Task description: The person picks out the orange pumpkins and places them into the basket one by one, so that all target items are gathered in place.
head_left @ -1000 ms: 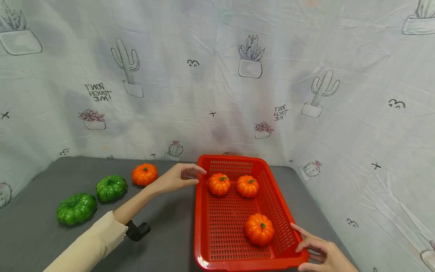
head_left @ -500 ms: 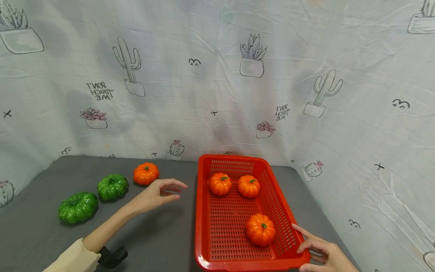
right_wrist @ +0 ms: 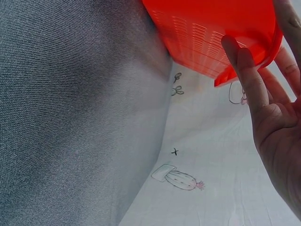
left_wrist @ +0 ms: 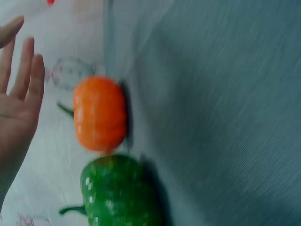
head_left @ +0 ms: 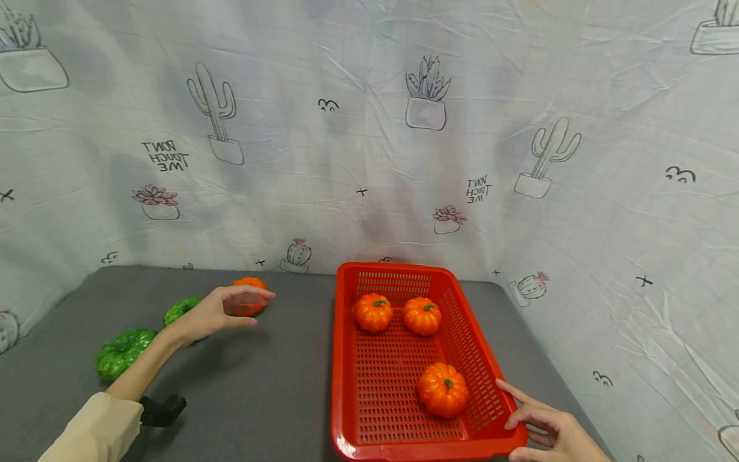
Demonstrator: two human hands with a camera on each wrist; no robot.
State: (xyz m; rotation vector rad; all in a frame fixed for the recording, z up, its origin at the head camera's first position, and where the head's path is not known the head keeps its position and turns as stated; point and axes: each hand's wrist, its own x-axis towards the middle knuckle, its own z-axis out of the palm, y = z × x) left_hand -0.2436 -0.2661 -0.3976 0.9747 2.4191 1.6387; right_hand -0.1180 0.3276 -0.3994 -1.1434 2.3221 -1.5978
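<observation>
My left hand [head_left: 216, 314] hovers over the grey table with fingers and thumb spread apart, holding nothing. Behind its fingers in the head view sits an orange pumpkin [head_left: 251, 282], partly hidden. Two green pumpkins [head_left: 124, 353] lie left of it, the farther green pumpkin [head_left: 179, 310] half covered by the hand. In the left wrist view the orange pumpkin [left_wrist: 99, 114] and a green pumpkin [left_wrist: 120, 190] lie apart from the left hand [left_wrist: 19, 94]. My right hand [head_left: 551, 428] grips the near right corner of a red plastic basket [head_left: 430, 449], with fingers over its rim.
Inside the basket are three orange pumpkins, an orange pumpkin [head_left: 372, 313] and another orange pumpkin [head_left: 422, 316] at the far end, and a third orange pumpkin [head_left: 442, 390] near the front. A printed cloth [head_left: 369, 154] hangs behind and beside the grey table [head_left: 277, 398].
My left hand has moved left from the basket's far left edge, across the table, to in front of the loose orange pumpkin. The right hand and basket stay put.
</observation>
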